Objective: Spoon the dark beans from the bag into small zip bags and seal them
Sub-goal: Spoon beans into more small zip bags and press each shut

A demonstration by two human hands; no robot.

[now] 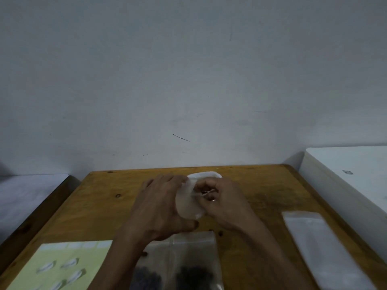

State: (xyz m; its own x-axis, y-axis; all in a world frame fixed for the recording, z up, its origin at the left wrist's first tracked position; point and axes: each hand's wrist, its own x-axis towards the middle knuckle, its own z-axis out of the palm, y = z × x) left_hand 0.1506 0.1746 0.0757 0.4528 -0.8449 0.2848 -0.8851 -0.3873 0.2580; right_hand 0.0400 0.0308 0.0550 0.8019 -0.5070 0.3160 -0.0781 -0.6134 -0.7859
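Over the middle of the wooden table (261, 206) my left hand (161, 208) grips a small clear zip bag (188, 204) by its side. My right hand (222, 201) pinches something small and metallic with dark bits at the bag's mouth; whether it is a spoon I cannot tell. Beneath my forearms at the near edge lies the large clear bag of dark beans (188, 268). A few loose beans (220, 233) lie on the wood beside it.
A white tray (206, 174) sits just behind my hands. A stack of empty clear bags (322, 248) lies at the right. A pale green sheet with stickers (62, 266) lies at the near left. White surfaces flank the table on both sides.
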